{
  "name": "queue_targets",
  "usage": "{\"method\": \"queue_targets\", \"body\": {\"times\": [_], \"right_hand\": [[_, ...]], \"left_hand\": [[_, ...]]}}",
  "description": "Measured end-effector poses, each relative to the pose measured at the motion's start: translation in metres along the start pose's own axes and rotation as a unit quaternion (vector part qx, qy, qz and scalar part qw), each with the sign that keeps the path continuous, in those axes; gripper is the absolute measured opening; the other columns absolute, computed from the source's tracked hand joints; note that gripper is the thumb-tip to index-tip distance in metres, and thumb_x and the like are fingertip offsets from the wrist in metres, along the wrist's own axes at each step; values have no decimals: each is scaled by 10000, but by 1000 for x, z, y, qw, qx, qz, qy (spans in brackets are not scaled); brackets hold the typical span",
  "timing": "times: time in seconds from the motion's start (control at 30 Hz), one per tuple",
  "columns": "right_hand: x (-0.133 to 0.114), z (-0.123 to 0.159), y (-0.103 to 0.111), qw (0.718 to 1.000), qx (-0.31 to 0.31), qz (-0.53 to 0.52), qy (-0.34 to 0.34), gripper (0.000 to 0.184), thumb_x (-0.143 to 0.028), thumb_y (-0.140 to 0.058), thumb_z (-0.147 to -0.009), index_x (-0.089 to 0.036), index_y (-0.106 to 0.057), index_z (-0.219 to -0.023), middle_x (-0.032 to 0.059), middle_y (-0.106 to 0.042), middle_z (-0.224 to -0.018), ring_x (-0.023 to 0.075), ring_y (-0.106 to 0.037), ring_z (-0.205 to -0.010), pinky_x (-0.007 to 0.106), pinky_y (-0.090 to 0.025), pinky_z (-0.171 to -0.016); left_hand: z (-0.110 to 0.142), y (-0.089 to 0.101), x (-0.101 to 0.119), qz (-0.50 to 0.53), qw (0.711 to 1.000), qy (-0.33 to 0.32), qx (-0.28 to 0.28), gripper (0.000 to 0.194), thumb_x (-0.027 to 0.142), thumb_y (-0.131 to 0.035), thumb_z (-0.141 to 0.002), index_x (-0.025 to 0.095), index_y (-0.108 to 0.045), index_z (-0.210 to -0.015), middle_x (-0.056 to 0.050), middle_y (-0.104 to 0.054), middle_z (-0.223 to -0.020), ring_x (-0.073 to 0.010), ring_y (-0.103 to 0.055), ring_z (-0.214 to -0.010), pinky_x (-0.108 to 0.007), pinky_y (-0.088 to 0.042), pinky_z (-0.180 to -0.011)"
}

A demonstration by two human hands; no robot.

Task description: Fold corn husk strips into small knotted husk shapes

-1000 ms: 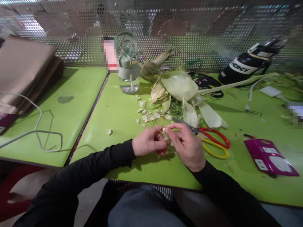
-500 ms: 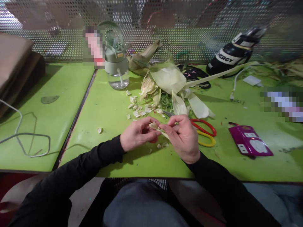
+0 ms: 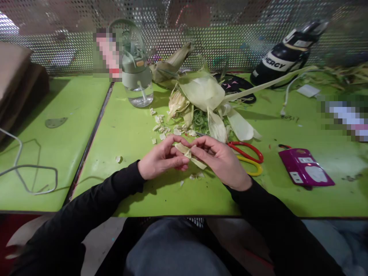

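Between my two hands is a small strip of pale corn husk (image 3: pixel 198 163), gathered or knotted at its middle. My left hand (image 3: pixel 162 158) grips its left end between thumb and fingers. Thumb and fingertips of my right hand (image 3: pixel 220 159) pinch the husk near the gathered part. Scissors (image 3: pixel 250 168) with one red and one yellow handle lie beside my right hand, their blades mostly hidden behind it. Just beyond the hands are cut husk scraps (image 3: pixel 177 131), a pale husk flower (image 3: pixel 176 102), larger husk leaves (image 3: pixel 204 92) and green curly strands (image 3: pixel 200 119).
A clear bottle with a green lid (image 3: pixel 138 80) stands back left. A black bottle (image 3: pixel 283 57) leans against the perforated metal screen (image 3: pixel 201 23). On the right lie a purple power strip (image 3: pixel 306 167) and a white cable (image 3: pixel 286 99). Grey wire (image 3: pixel 28 166) and brown bags (image 3: pixel 20 84) are left.
My right hand has turned flatter, with its fingers now stretched toward my left hand. More of the husk strip shows, its gathered middle now visible. The view has shifted slightly.
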State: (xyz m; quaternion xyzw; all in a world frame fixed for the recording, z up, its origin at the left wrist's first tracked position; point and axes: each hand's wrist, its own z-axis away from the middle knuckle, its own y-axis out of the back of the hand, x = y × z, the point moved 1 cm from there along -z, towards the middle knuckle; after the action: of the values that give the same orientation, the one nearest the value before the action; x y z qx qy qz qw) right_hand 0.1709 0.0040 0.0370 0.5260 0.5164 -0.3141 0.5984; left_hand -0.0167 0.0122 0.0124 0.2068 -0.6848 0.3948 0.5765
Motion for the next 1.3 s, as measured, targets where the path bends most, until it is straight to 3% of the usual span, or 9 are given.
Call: {"method": "queue_targets", "body": {"times": [0.17, 0.3, 0.4, 0.6, 0.9, 1.07, 1.17, 1.23, 1.3], "right_hand": [[2, 1, 2, 993, 100, 34, 43, 197, -394, -640, -927, -211, -582, -882, -17, -590, -742, 114, -532, -632, 249, -443, -578], [2, 1, 4, 997, 36, 71, 19, 322, -498, -498, -992, -216, -549, -846, -32, -536, -668, 111, -487, -570, 258, -380, -528], [-2, 1, 2, 989, -14, 137, 52, 372, -465, -453, -1017, -219, -496, -741, -41, -468, -628, 111, -438, -559, 270, -338, -534], [-6, 5, -3, 963, 63, 209, 158, 274, -249, -502, -979, -218, -481, -708, -31, -469, -652, 123, -449, -609, 286, -360, -607], [-6, 7, -4, 954, 108, 204, 193, 256, -196, -517, -965, -209, -492, -711, -36, -463, -641, 109, -431, -584, 277, -344, -582], [-2, 3, -3, 960, 107, 198, 166, 289, -225, -510, -981, -214, -462, -696, -39, -446, -634, 113, -420, -582, 282, -351, -588], [0, 0, -1, 970, 77, 181, 145, 235, -294, -489, -1007, -212, -541, -793, -19, -526, -703, 127, -479, -620, 288, -393, -602], [1, -1, -1, 966, 52, 192, 165, 166, -360, -551, -982, -208, -619, -982, 35, -622, -903, 163, -577, -772, 314, -463, -681], [2, -2, -1, 952, 42, 226, 204, 231, -389, -643, -925, -225, -651, -1088, 66, -628, -1042, 211, -611, -940, 368, -501, -801]], "left_hand": [[0, -3, 0, 1, 1000, 31, -7, 389, 363, -771, -830, 165, -524, -1057, 24, -675, -683, -90, -673, -614, -203, -549, -627], [0, -6, -1, -7, 1000, 16, 2, 380, 352, -765, -836, 159, -541, -1074, 20, -682, -694, -96, -685, -634, -207, -551, -634], [-1, -5, -1, -10, 1000, 4, 15, 383, 378, -769, -830, 158, -547, -1051, 15, -683, -695, -102, -689, -636, -204, -541, -615], [-1, -3, 0, -3, 1000, 23, -6, 396, 387, -787, -810, 151, -553, -1026, 20, -674, -686, -93, -679, -632, -209, -551, -637], [3, -8, -3, -21, 999, 9, -35, 352, 371, -759, -840, 152, -572, -1042, 5, -714, -727, -86, -687, -664, -198, -554, -675], [2, -7, -7, -23, 999, 23, -11, 348, 345, -772, -820, 149, -581, -1036, 11, -698, -697, -95, -679, -649, -214, -551, -662], [-2, -6, -9, -37, 998, 33, 31, 334, 291, -752, -821, 137, -573, -1057, 21, -675, -668, -94, -658, -619, -215, -536, -632], [-3, -5, -9, -56, 996, 39, 52, 308, 245, -726, -825, 123, -580, -1067, 24, -662, -663, -89, -635, -600, -220, -530, -628], [-4, -6, -9, -74, 995, 41, 58, 246, 198, -709, -817, 111, -603, -1021, 20, -654, -684, -80, -616, -609, -218, -522, -639]]}}
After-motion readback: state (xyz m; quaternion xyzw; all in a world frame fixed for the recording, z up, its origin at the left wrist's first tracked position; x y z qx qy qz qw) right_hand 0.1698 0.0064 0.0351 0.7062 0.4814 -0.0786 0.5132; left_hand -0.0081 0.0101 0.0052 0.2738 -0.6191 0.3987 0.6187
